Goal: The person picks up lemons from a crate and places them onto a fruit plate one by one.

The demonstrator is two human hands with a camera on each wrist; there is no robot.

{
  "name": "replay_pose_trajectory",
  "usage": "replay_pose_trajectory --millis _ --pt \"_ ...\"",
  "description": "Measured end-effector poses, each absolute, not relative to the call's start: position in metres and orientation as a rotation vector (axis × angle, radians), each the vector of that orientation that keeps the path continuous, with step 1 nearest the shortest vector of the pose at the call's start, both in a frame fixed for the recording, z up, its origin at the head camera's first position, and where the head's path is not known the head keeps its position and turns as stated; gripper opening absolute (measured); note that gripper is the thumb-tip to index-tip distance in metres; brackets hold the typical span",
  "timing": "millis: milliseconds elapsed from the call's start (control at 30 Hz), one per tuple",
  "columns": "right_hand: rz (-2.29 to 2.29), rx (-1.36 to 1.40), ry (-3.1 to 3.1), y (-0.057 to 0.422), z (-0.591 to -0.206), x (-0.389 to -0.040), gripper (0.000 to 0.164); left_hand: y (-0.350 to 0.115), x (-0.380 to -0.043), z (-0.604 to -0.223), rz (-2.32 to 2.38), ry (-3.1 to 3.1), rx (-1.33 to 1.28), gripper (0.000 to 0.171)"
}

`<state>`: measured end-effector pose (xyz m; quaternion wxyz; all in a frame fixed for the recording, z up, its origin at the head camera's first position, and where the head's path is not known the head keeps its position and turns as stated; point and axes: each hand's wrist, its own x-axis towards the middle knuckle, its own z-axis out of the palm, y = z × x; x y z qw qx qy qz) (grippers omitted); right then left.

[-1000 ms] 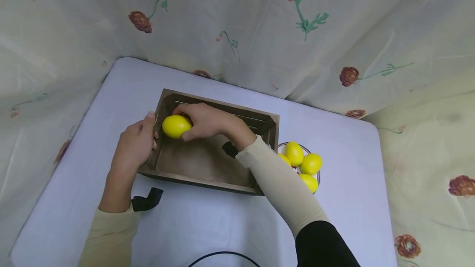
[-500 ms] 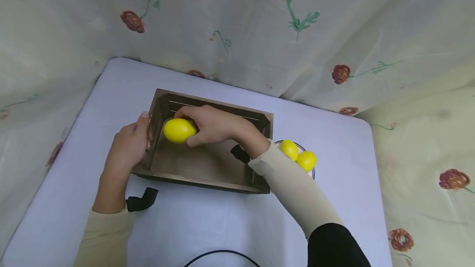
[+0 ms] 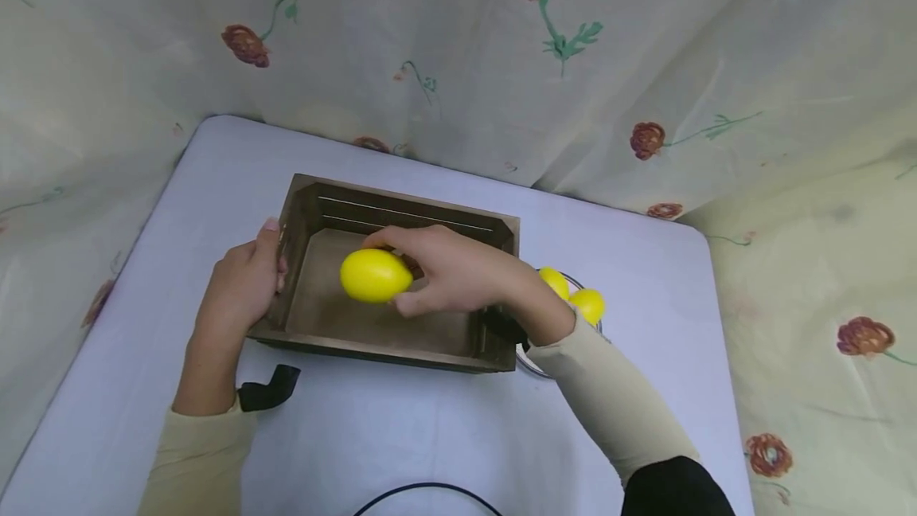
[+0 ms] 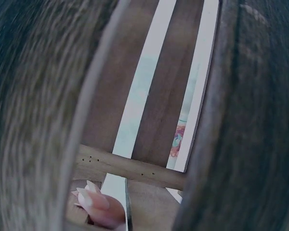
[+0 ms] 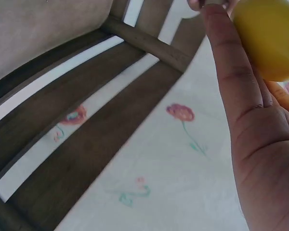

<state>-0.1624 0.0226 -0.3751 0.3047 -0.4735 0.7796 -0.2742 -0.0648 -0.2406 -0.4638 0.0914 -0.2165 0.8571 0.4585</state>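
A yellow lemon (image 3: 376, 275) is pinched between the thumb and fingers of my right hand (image 3: 458, 269), over the inside of a brown wooden crate (image 3: 387, 347). The right wrist view shows the same lemon (image 5: 269, 38) beside a finger, with the slatted crate wall (image 5: 86, 159) to the left. My left hand (image 3: 239, 281) grips the crate's left end, thumb up along the rim. Its fingertips (image 4: 103, 207) appear inside the crate in the left wrist view. To the right, more lemons (image 3: 589, 305) lie on a round plate (image 3: 533, 366), partly hidden by my right forearm.
A white-covered table (image 3: 401, 428) carries the crate and plate. A floral curtain (image 3: 344, 46) hangs behind the table and at its sides. A black cable (image 3: 430, 486) curves at the front edge of view. Black wrist pieces (image 3: 268, 388) stick out from the wrists.
My right hand has carried the lemon rightward from the crate's left end toward its middle, and the lemon looks larger. The left hand stays on the crate. The head view has shifted slightly.
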Motion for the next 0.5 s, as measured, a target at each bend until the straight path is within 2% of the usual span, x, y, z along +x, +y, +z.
replay_pose_trajectory --millis 300,500 --pt "-0.845 -1.267 2.162 0.072 -0.362 -0.137 0.061 -0.239 -0.067 -0.462 1.387 2.526 -0.631 0.084" --pt "-1.008 -1.110 2.235 0.111 -0.368 -0.115 0.064 -0.241 -0.065 -0.462 1.377 2.521 -0.632 0.083"
